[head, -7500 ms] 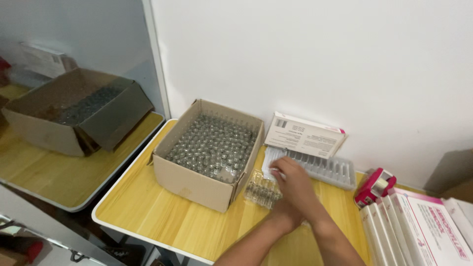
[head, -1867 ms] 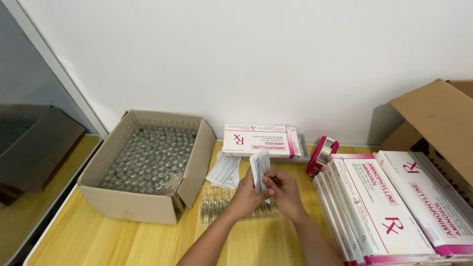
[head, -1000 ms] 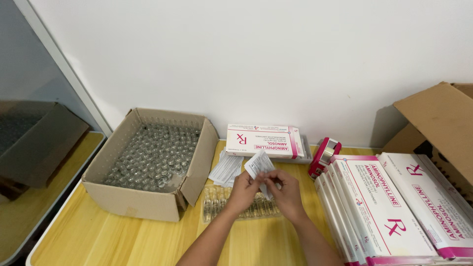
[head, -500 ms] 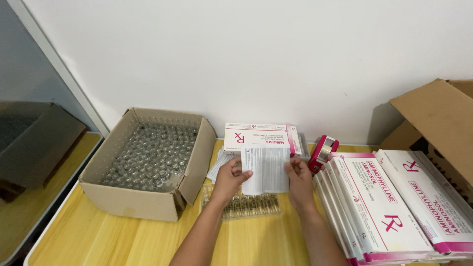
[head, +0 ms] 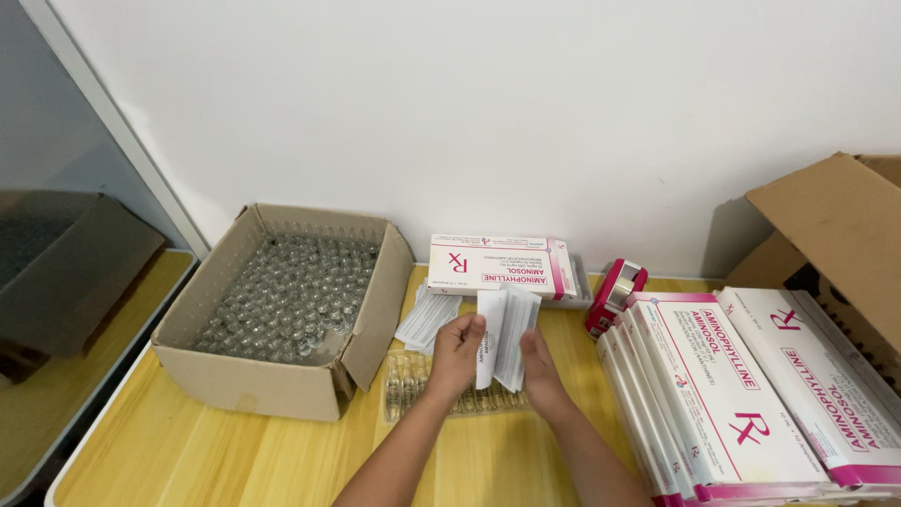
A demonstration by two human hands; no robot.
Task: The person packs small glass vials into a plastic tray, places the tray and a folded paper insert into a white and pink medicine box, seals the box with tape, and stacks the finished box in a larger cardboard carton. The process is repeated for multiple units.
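At table centre, both hands: closed on one folded white paper leaflet (head: 505,336), held upright above the tabletop.
Left hand (head: 457,355): fingers curled shut around leaflet's left edge, thumb against the front.
Right hand (head: 542,371): fingers pinched on leaflet's lower right edge; how tightly, cannot tell.
Leaflet: printed, partly folded into panels, tilted slightly; hangs over the tray of vials, in front of the flat box at the wall.
Tray of vials (head: 450,394): clear plastic, small glass vials lying in a row, flat on the table just under both hands, partly hidden by them.
Loose leaflets (head: 427,317): a few white sheets lying flat between the cardboard box and the held leaflet.
Cardboard box (head: 282,376): open, left of the hands, packed with upright glass vials (head: 296,296).
Flat box (head: 502,267): white with pink trim, lying against the wall behind the hands.
Tape dispenser (head: 617,293): pink, just right of the flat box, near the wall.
Stacked cartons (head: 723,385): white and pink, lying in overlapping rows right of the right hand, close beside the forearm.
Open carton (head: 831,225): brown cardboard, far right, flap raised over the stacked cartons.
Table (head: 188,451): yellow wood grain, white rim.
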